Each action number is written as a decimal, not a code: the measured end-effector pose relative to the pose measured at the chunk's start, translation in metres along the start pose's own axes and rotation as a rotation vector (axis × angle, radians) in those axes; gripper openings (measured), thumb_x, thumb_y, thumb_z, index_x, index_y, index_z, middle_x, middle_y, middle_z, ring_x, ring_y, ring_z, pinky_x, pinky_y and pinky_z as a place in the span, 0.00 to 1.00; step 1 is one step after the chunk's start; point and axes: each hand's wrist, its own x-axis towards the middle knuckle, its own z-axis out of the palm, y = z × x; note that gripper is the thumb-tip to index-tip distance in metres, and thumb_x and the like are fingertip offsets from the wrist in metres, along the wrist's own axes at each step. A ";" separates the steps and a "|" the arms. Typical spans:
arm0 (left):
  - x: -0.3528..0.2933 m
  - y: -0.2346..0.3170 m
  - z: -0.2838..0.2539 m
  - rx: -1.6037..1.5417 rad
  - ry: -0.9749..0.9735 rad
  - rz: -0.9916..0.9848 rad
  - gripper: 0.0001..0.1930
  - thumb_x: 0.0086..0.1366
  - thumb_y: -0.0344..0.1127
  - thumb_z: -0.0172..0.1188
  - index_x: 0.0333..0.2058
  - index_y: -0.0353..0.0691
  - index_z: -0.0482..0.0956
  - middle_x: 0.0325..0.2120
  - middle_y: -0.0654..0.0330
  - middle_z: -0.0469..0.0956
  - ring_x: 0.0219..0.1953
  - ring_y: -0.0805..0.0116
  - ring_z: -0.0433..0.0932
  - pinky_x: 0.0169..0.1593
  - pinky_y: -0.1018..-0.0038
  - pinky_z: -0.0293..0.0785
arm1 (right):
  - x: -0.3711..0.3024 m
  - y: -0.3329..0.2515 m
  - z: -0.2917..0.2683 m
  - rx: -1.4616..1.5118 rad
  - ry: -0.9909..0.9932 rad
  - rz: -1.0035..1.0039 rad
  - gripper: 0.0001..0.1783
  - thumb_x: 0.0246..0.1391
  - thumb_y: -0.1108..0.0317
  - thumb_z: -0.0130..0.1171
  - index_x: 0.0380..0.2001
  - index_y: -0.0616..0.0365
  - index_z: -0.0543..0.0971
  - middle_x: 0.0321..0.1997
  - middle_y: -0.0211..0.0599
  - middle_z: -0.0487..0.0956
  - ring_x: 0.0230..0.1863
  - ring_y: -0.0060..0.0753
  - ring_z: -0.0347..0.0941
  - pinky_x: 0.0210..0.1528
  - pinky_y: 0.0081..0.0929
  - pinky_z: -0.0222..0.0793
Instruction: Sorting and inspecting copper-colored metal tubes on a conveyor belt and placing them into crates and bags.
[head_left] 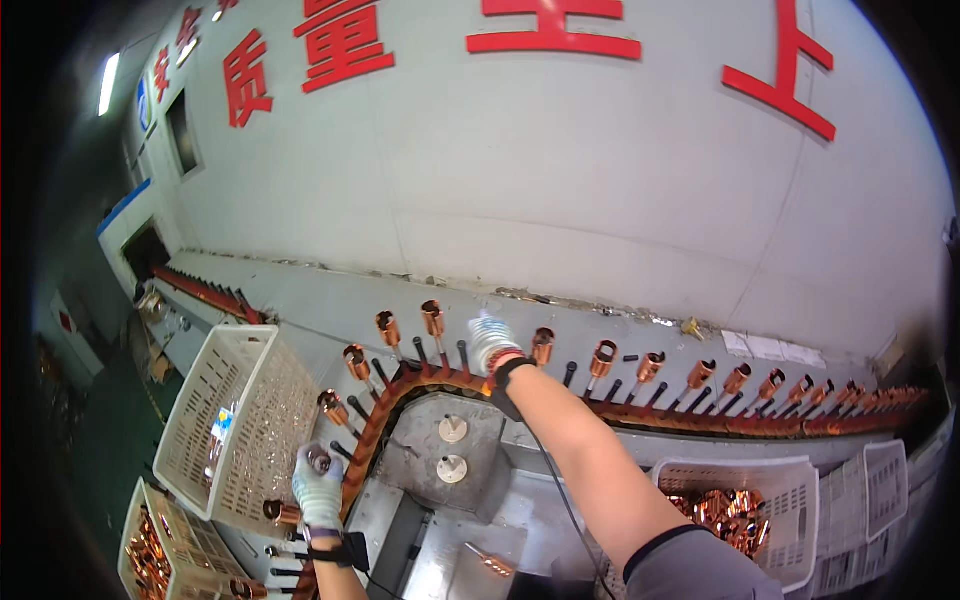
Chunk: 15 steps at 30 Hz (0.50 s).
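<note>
My left hand (320, 492), in a pale knit glove, is closed around a round, dark copper-coloured piece (318, 459) beside the left stretch of a chain conveyor (372, 432). My right arm reaches across the conveyor's far stretch. Its gloved hand (493, 342) is closed above the line of spindles, and what its fingers hold is hidden. Between the two hands, copper cups with cut-out sides (432, 318) stand on spindles. Right of my right hand, another copper cup (543, 345) sits on its spindle. Short black pegs (463, 354) rise between them.
A white perforated basket (215, 420) of small clear pieces leans at left. Copper parts fill a lower-left basket (150, 555) and a right-hand basket (790, 520). Two pale discs (453, 429) sit on the grey plate inside the bend. One copper part (490, 560) lies on the metal surface.
</note>
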 end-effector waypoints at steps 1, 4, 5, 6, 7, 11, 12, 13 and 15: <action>-0.023 0.003 -0.009 0.141 -0.019 0.143 0.15 0.53 0.29 0.67 0.39 0.35 0.76 0.29 0.56 0.79 0.33 0.65 0.80 0.40 0.70 0.76 | -0.010 -0.016 0.005 -0.057 -0.004 -0.167 0.14 0.48 0.67 0.60 0.39 0.58 0.83 0.45 0.55 0.79 0.45 0.57 0.78 0.46 0.44 0.77; -0.110 0.040 0.000 0.087 -0.185 0.253 0.15 0.54 0.26 0.67 0.41 0.36 0.77 0.27 0.59 0.79 0.30 0.69 0.79 0.36 0.71 0.77 | -0.071 -0.034 0.010 -0.050 -0.028 -0.495 0.13 0.47 0.71 0.57 0.38 0.59 0.82 0.41 0.52 0.78 0.41 0.55 0.79 0.43 0.44 0.77; -0.126 0.054 0.004 -0.069 -0.184 0.156 0.16 0.54 0.26 0.67 0.42 0.36 0.76 0.30 0.58 0.79 0.29 0.70 0.79 0.35 0.73 0.77 | -0.107 -0.032 0.000 0.055 0.071 -0.601 0.13 0.47 0.71 0.57 0.39 0.60 0.80 0.41 0.52 0.77 0.40 0.55 0.79 0.41 0.44 0.77; -0.139 0.061 0.008 -0.227 -0.182 0.055 0.16 0.55 0.27 0.67 0.43 0.36 0.76 0.32 0.57 0.80 0.29 0.71 0.79 0.34 0.75 0.77 | -0.143 -0.024 -0.021 0.156 0.170 -0.707 0.13 0.47 0.71 0.56 0.39 0.60 0.78 0.41 0.52 0.75 0.39 0.54 0.79 0.40 0.45 0.77; -0.149 0.057 0.014 -0.303 -0.190 -0.038 0.19 0.56 0.26 0.65 0.46 0.35 0.74 0.34 0.58 0.78 0.28 0.74 0.78 0.28 0.78 0.75 | -0.165 -0.006 -0.047 0.200 0.172 -0.646 0.15 0.47 0.71 0.58 0.41 0.58 0.77 0.43 0.52 0.74 0.39 0.55 0.78 0.39 0.46 0.76; -0.198 0.072 0.045 -0.583 -0.393 -0.300 0.32 0.57 0.27 0.66 0.60 0.37 0.67 0.37 0.55 0.78 0.25 0.74 0.77 0.26 0.79 0.76 | -0.176 0.097 -0.129 0.053 -0.005 -0.086 0.34 0.46 0.69 0.62 0.60 0.53 0.67 0.52 0.59 0.74 0.41 0.57 0.79 0.39 0.45 0.77; -0.203 0.064 0.053 -0.648 -0.463 -0.308 0.32 0.57 0.28 0.68 0.60 0.36 0.66 0.37 0.55 0.78 0.25 0.73 0.77 0.26 0.78 0.76 | -0.172 0.095 -0.169 0.204 -0.199 0.172 0.36 0.47 0.67 0.63 0.62 0.52 0.67 0.53 0.61 0.75 0.42 0.56 0.80 0.39 0.44 0.78; -0.208 0.081 0.066 -0.658 -0.527 -0.301 0.32 0.57 0.28 0.68 0.60 0.36 0.66 0.37 0.55 0.78 0.25 0.72 0.78 0.26 0.78 0.77 | -0.155 0.143 -0.146 -0.007 -0.203 0.176 0.33 0.49 0.62 0.63 0.61 0.52 0.70 0.53 0.62 0.75 0.43 0.55 0.80 0.41 0.44 0.77; -0.231 0.104 0.100 -0.675 -0.581 -0.218 0.31 0.58 0.29 0.67 0.60 0.35 0.66 0.37 0.54 0.77 0.28 0.69 0.80 0.27 0.76 0.79 | -0.145 0.181 -0.101 -0.051 -0.314 0.170 0.24 0.48 0.55 0.62 0.48 0.54 0.79 0.50 0.54 0.79 0.45 0.54 0.79 0.45 0.45 0.76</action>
